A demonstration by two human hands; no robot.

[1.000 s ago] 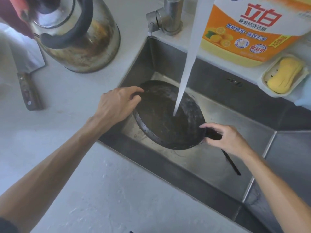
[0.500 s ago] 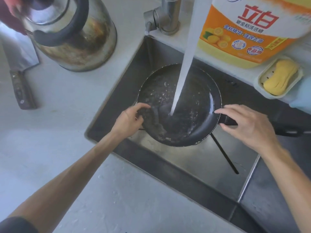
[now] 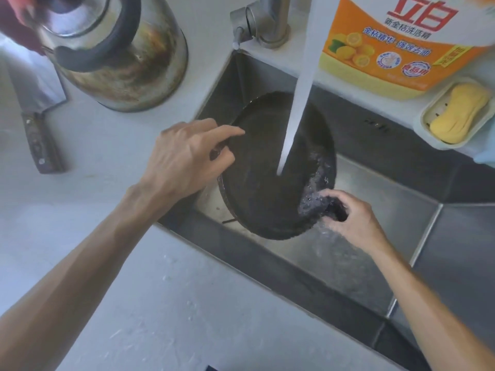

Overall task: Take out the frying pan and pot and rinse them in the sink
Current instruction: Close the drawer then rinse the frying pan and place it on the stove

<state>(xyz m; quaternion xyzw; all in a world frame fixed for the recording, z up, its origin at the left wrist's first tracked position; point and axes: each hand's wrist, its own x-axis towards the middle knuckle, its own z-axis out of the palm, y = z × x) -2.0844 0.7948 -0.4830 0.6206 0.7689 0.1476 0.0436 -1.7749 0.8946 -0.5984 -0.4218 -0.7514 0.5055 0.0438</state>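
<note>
Frying pan (image 3: 262,180), dark and tilted, sits in the sink (image 3: 375,210) under running water (image 3: 297,103). Left hand (image 3: 184,159) has its grip pinched on the pan's rim at the sink's left edge. Right hand (image 3: 351,218) has its grip wrapped around the handle at the pan's lower right.

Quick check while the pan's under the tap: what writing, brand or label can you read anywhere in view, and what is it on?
"立白": big red brand characters, top cut off, on the orange detergent bottle behind the sink.
"金桔精华·强效去油": blue line lower on the same label, partly blurred.
"食品用": round red badge on that label.
The line under the brand, the round blue badge and the yellow corner tag are too blurred to read.
Nothing readable on the kettle, knife or frying pan.
</note>
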